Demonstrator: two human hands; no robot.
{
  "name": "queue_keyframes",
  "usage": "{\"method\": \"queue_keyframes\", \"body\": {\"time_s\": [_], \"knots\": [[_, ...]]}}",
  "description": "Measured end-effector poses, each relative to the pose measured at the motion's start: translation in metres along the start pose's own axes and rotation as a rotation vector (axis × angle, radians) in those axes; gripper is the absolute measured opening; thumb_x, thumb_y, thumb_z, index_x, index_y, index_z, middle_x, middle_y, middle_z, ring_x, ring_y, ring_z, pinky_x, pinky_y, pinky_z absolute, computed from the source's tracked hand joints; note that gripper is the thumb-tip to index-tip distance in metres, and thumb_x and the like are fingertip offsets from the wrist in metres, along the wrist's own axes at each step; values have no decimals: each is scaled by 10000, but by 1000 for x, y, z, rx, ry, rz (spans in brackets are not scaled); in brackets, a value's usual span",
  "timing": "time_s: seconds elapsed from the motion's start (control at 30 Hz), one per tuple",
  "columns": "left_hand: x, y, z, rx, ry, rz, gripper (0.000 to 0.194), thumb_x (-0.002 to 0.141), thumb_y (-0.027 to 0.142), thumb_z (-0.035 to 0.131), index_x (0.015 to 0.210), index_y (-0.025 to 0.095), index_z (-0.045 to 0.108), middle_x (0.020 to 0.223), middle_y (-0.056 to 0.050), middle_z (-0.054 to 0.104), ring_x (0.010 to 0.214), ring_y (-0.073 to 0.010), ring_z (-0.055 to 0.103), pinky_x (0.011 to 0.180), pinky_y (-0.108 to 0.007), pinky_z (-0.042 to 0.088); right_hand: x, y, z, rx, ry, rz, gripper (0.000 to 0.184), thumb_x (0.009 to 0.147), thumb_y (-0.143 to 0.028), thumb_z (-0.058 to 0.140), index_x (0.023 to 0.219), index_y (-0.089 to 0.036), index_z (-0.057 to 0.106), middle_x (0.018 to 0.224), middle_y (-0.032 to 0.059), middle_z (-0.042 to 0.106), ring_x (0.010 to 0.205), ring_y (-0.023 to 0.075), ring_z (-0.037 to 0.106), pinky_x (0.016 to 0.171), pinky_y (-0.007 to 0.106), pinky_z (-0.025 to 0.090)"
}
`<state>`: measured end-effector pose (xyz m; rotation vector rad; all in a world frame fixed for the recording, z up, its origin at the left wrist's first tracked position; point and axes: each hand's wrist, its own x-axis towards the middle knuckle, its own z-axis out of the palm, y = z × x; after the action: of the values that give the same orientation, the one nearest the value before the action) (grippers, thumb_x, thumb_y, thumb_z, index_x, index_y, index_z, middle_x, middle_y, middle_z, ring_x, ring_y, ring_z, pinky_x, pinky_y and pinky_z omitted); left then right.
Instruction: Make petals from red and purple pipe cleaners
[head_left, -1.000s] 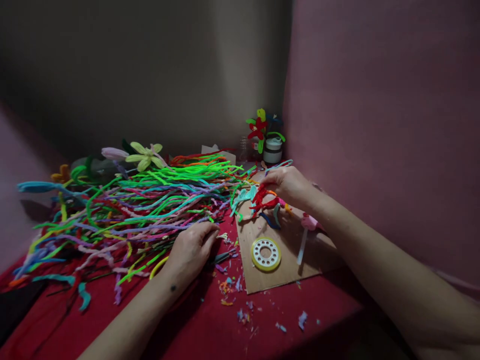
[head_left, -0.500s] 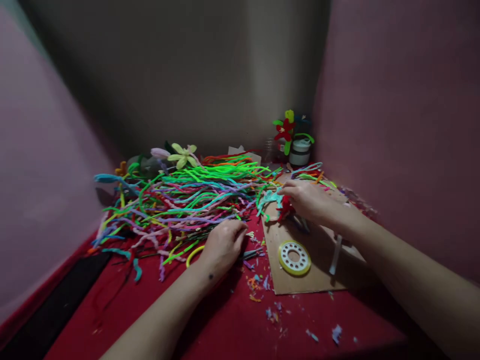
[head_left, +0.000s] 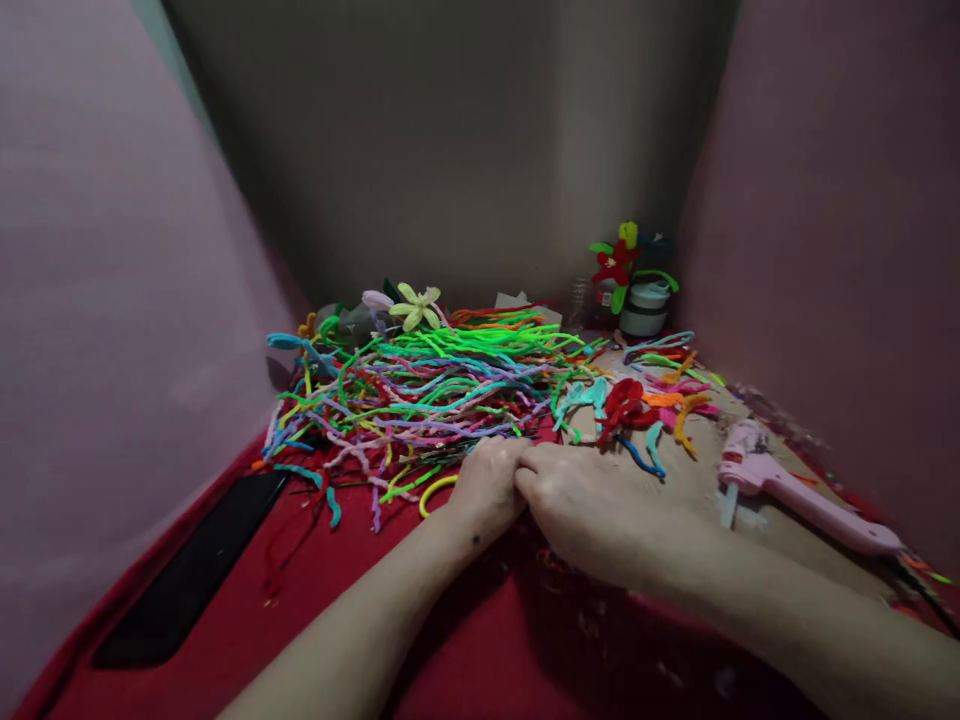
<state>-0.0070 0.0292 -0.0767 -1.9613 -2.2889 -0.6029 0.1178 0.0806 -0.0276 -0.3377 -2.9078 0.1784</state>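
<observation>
A big heap of coloured pipe cleaners [head_left: 442,385] lies on the red cloth [head_left: 480,640]. My left hand [head_left: 487,485] rests palm down at the heap's near edge, fingers curled together. My right hand [head_left: 581,500] lies right beside it, touching it, knuckles up, over the brown cardboard [head_left: 697,470]. The fingers of both hands point away from me and what they hold, if anything, is hidden. Bent red, teal and orange pipe-cleaner pieces [head_left: 626,405] lie just beyond my right hand.
A pink glue gun [head_left: 795,490] lies on the cardboard at the right. A small pot with a pipe-cleaner flower [head_left: 634,280] stands in the back corner; a pale yellow flower [head_left: 416,305] sits behind the heap. A black strip [head_left: 195,570] lies at the left. Walls close in on three sides.
My right hand has come back from the red and teal pieces to meet my left hand. The view has swung left, and the glue gun now shows; the ring is covered.
</observation>
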Motion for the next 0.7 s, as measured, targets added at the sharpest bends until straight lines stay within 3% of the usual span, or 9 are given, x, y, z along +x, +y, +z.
{"method": "queue_keyframes", "body": {"time_s": [0.23, 0.47, 0.7], "knots": [[13, -22, -33, 99, 163, -57, 172, 818, 210, 479, 860, 195, 645, 889, -62, 665, 849, -203, 558, 789, -336, 406, -3, 4, 24, 1, 290, -189, 277, 799, -59, 403, 1000, -91, 591, 829, 93, 618, 721, 188, 538, 637, 295, 396], [19, -69, -54, 231, 185, -129, 178, 777, 220, 527, 773, 220, 705, 850, -74, 652, 863, -248, 505, 779, -377, 385, -14, 8, 40, 11, 193, -337, 147, 756, -81, 471, 796, -152, 594, 716, 41, 605, 622, 156, 492, 549, 285, 316], [13, -88, -42, 473, 144, -184, 327, 783, 315, 539, 1093, 273, 634, 1170, -121, 550, 1011, -322, 434, 771, -445, 351, -16, 9, 45, 78, 220, -334, 158, 776, -82, 456, 800, -167, 587, 678, 22, 592, 586, 138, 463, 517, 281, 268]]}}
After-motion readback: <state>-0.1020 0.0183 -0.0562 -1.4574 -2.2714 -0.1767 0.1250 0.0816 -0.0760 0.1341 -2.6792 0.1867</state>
